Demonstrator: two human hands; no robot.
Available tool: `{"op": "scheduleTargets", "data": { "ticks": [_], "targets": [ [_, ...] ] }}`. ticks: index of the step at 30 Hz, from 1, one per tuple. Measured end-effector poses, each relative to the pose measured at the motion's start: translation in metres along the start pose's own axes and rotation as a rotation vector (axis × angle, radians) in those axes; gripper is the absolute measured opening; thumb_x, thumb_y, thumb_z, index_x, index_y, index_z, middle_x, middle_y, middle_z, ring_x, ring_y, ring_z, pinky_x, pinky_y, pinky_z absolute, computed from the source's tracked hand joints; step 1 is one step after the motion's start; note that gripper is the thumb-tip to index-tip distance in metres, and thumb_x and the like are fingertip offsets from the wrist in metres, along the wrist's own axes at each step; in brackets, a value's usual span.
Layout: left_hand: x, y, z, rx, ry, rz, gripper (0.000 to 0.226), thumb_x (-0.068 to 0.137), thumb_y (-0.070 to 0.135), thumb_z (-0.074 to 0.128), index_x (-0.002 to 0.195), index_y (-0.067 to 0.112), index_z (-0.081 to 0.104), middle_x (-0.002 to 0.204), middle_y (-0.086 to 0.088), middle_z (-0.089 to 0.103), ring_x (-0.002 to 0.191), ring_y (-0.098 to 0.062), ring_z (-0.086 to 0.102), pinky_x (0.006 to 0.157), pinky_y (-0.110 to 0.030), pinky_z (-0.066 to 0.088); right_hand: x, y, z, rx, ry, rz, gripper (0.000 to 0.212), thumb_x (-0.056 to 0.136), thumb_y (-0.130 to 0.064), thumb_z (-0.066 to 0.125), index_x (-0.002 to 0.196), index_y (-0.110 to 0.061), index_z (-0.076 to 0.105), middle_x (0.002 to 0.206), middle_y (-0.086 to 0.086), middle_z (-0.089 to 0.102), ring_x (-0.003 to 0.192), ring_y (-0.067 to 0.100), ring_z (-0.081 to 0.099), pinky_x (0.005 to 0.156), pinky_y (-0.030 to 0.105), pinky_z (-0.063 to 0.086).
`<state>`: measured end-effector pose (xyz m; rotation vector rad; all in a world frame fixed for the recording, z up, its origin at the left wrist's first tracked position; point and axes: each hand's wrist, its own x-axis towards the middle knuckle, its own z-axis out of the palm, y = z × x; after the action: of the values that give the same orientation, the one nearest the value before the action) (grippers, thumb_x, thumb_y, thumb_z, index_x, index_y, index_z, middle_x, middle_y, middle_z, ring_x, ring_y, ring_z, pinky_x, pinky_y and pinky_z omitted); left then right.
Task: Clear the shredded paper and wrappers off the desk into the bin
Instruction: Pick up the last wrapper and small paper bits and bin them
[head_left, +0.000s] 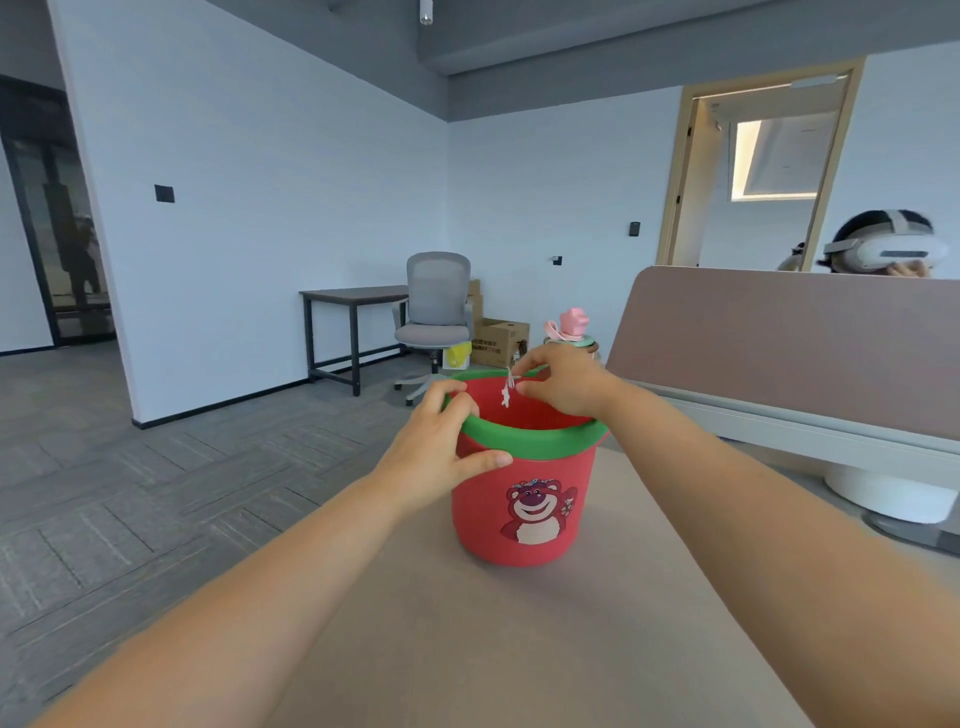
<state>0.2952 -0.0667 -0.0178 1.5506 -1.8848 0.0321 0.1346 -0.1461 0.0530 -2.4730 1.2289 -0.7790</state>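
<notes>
Centrally, right hand fingertips pinch a white paper shred, which dangles below them over the bin mouth. Left hand grips the green rim, thumb outside. Bin stands on the desk, frame centre.

Both bare forearms reach forward, converging toward centre. Left hand palm turned inward, fingers curled over a rim, thumb pressed along the outside below it. Right hand held higher, wrist bent down, thumb and forefinger pinched together on a small scrap, other fingers loosely curled
</notes>
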Motion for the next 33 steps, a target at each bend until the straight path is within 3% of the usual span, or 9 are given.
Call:
{"op": "scheduleTargets", "data": {
  "ticks": [3,4,8,12,17,22,28,31,33],
  "targets": [
    [0.006,0.018,0.013,-0.044,-0.007,0.019,0.053,0.076,0.049,0.066,0.111,0.014,0.046,0.132,0.001,0.031,0.121,-0.015,0.040,0.094,-0.027,0.036,-0.019,0.015,-0.017,0.037,0.089,0.017,0.006,0.086,-0.013,0.060,0.085,-0.010,0.066,0.066,-0.001,0.061,0.056,0.009,0.057,0.056,0.023,0.048],
    [0.008,0.025,0.018,-0.059,-0.014,0.027,0.053,0.076,0.049,0.066,0.111,0.014,0.046,0.132,0.001,0.032,0.120,-0.015,0.041,0.093,-0.026,0.036,-0.023,0.021,-0.022,0.013,0.138,0.015,0.011,0.086,-0.018,0.061,0.081,-0.009,0.065,0.061,0.000,0.058,0.050,0.010,0.054,0.055,0.024,0.046],
    [0.013,0.056,0.038,-0.105,-0.039,0.091,0.053,0.075,0.047,0.067,0.110,0.012,0.048,0.128,0.000,0.034,0.119,-0.014,0.042,0.088,-0.022,0.032,-0.037,0.043,-0.038,-0.078,0.264,0.055,0.038,0.090,-0.031,0.054,0.068,-0.001,0.060,0.069,0.014,0.058,0.066,0.027,0.052,0.065,0.034,0.042],
    [0.015,0.078,0.053,-0.147,-0.030,0.139,0.053,0.073,0.047,0.069,0.107,0.011,0.049,0.125,-0.001,0.037,0.120,-0.016,0.043,0.093,-0.027,0.037,-0.056,0.059,-0.057,-0.154,0.159,0.172,0.040,0.089,-0.033,0.056,0.054,-0.012,0.052,0.056,0.000,0.049,0.054,0.012,0.043,0.050,0.024,0.032],
    [0.018,0.094,0.062,-0.168,-0.036,0.150,0.052,0.073,0.047,0.069,0.106,0.012,0.050,0.123,0.000,0.038,0.115,-0.014,0.045,0.092,-0.026,0.038,-0.076,0.073,-0.076,-0.033,0.166,0.174,0.003,0.076,-0.009,0.071,0.079,-0.009,0.071,0.081,0.003,0.066,0.070,0.011,0.057,0.072,0.022,0.044],
    [0.021,0.103,0.070,-0.164,-0.018,0.161,0.052,0.073,0.048,0.069,0.106,0.014,0.049,0.114,0.006,0.035,0.105,-0.011,0.046,0.086,-0.024,0.038,-0.090,0.083,-0.082,-0.001,0.228,0.184,0.007,0.077,-0.018,0.072,0.077,-0.011,0.071,0.065,-0.004,0.064,0.060,0.008,0.056,0.058,0.016,0.046],
    [0.026,0.110,0.076,-0.182,-0.022,0.139,0.043,0.074,0.047,0.068,0.097,0.021,0.043,0.114,0.007,0.033,0.107,-0.011,0.045,0.086,-0.021,0.033,-0.107,0.096,-0.078,0.008,0.338,0.160,0.026,0.091,-0.024,0.053,0.112,-0.013,0.064,0.112,0.003,0.067,0.096,0.014,0.056,0.085,0.022,0.040],
    [0.034,0.115,0.077,-0.138,-0.066,0.063,0.046,0.075,0.050,0.066,0.102,0.020,0.045,0.128,0.002,0.033,0.126,-0.019,0.038,0.096,-0.031,0.033,-0.128,0.107,-0.084,0.039,0.427,0.168,0.023,0.088,-0.017,0.056,0.109,-0.012,0.063,0.111,0.004,0.066,0.099,0.019,0.059,0.084,0.020,0.041],
    [0.035,0.126,0.078,-0.006,-0.025,0.025,0.055,0.074,0.057,0.061,0.113,0.022,0.045,0.144,-0.001,0.027,0.142,-0.027,0.016,0.109,-0.051,0.021,-0.147,0.120,-0.089,0.034,0.473,0.174,0.019,0.088,-0.013,0.056,0.105,-0.012,0.065,0.109,0.004,0.067,0.096,0.018,0.059,0.074,0.009,0.040]
  ]
}}
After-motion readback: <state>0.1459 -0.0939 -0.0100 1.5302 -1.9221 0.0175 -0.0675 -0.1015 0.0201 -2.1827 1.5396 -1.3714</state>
